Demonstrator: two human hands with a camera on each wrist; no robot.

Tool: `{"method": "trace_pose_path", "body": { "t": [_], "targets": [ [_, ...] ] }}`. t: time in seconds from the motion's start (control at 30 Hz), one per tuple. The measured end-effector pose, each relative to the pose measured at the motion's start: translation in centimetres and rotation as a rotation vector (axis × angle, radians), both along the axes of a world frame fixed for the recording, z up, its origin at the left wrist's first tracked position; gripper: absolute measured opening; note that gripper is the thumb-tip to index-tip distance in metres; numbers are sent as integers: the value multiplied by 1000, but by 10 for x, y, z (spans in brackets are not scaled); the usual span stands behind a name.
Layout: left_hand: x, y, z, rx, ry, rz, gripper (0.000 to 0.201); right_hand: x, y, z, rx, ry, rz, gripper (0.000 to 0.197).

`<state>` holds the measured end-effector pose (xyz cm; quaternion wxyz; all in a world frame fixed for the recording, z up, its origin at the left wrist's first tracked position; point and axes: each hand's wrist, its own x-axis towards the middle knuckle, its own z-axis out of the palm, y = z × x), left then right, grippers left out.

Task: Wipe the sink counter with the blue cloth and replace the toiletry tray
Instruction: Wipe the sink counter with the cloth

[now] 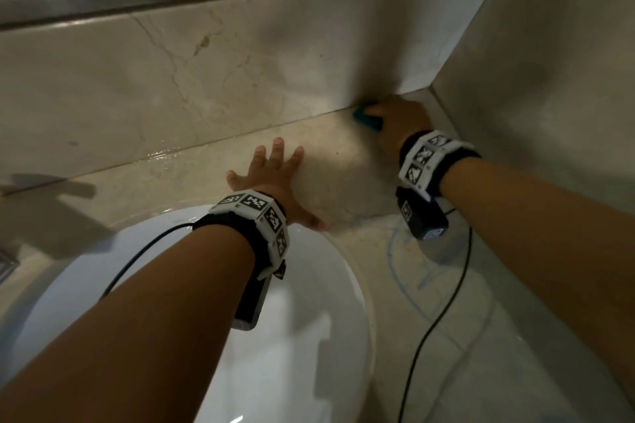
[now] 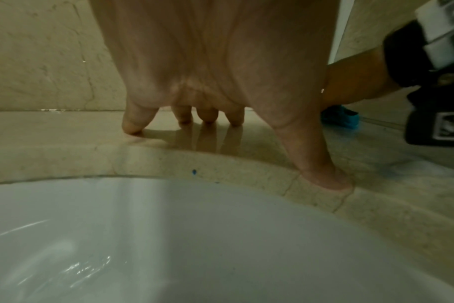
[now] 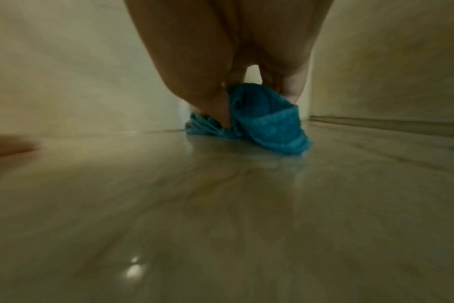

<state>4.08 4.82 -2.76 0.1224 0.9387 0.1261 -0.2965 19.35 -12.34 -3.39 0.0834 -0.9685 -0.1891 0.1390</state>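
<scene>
Fingers (image 3: 210,102) of the right hand (image 1: 402,117) clench a crumpled teal terry cloth (image 1: 365,117) in the beige marble worktop's (image 1: 343,161) far corner, centre-right of the head view. The left hand (image 1: 275,178) lies spread flat, lower in that view; bare stone runs left of the cloth.
</scene>
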Motion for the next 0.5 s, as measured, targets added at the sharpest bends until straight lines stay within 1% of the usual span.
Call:
{"method": "trace_pose_path", "body": {
  "t": [0.1, 0.17, 0.2, 0.23, 0.27, 0.3, 0.37, 0.43, 0.5],
  "targets": [
    [1, -1, -1, 15, 1, 0, 137, -49, 4, 1, 39, 64, 141, 43],
    [2, -1, 0, 26, 5, -9, 138, -86, -4, 4, 92, 29, 325, 47],
    [2, -1, 0, 25, 6, -10, 138, -98, -12, 4, 77, 15, 418, 47],
    [1, -1, 0, 22, 5, -8, 138, -102, -20, 3, 64, 14, 464, 47],
    [1, -1, 0, 19, 2, -5, 137, -98, -28, 2, 60, 11, 468, 45],
    [0, 0, 0, 16, 2, -2, 136, -88, -35, 1, 72, 8, 426, 44],
    [-1, -1, 1, 10, 0, 0, 135, -58, -53, -3, 86, 5, 203, 45],
    [-1, 0, 1, 11, -2, -3, 134, -28, -72, -2, 33, -7, -13, 48],
    [-1, 0, 1, 9, -3, -8, 133, -19, -82, -2, -50, -52, -108, 49]
  ]
}}
